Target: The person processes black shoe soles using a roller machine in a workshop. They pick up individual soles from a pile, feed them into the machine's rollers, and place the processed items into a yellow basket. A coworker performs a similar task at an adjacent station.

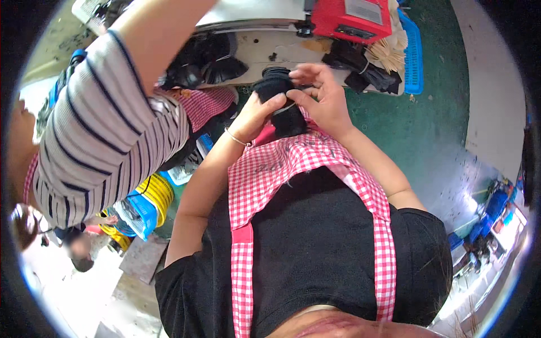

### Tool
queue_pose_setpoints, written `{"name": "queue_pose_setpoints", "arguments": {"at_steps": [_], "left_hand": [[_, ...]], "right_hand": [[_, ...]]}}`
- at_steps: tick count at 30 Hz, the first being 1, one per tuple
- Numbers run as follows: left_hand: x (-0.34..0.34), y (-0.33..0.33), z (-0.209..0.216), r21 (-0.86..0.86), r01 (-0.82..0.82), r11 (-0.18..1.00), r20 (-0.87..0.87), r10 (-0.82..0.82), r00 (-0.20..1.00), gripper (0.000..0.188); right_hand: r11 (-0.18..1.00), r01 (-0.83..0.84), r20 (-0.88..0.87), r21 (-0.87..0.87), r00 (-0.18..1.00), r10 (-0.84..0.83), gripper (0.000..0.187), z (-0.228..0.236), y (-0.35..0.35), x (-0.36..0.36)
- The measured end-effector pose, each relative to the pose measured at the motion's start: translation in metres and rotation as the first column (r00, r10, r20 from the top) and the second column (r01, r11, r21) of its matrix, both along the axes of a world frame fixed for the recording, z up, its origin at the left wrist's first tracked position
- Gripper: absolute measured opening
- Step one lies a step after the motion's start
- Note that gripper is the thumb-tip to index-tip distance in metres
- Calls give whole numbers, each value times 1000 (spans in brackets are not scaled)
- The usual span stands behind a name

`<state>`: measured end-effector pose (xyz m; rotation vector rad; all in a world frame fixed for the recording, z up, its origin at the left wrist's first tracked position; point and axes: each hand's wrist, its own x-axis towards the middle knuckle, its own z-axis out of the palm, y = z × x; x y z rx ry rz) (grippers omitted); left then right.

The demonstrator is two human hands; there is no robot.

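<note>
Head view: the person looks down along a black top and a red-and-white checked apron.
Left hand: fingers curled onto a bundle of black socks, thumb pressed to its front.
Right hand: fingers bent over the same bundle, gripping its right side.
Bundle: held up before the near edge of the white worktop.
Worktop, far right corner: red machine, more black socks just below it.
Left edge: another person's striped sleeve.

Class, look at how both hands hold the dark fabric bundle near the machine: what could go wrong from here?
1. The black fabric bundle is pinched only by fingertips of the left hand and right hand, so it might slip.
2. A co-worker's striped sleeve reaches in close on the left and could bump that arm.
3. The loose checked apron hangs just below and might catch.
</note>
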<state>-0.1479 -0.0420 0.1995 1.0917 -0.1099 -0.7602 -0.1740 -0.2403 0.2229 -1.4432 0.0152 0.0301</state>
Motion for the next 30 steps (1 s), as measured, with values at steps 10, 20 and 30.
{"name": "queue_pose_setpoints", "arguments": {"at_steps": [10,20,30], "left_hand": [[-17,21,0,-128,-220,967,-416,149,897,58],[58,45,-10,-189,-840,508,-505,684,527,61],[38,-51,-61,-5,-648,761,-467,571,675,59]], "right_hand": [[686,84,493,-723,758,427,13,27,18,6],[288,-293,-152,-912,892,427,38,-28,-67,0],[991,-131,-297,7,946,127,63,-75,4,68]]}}
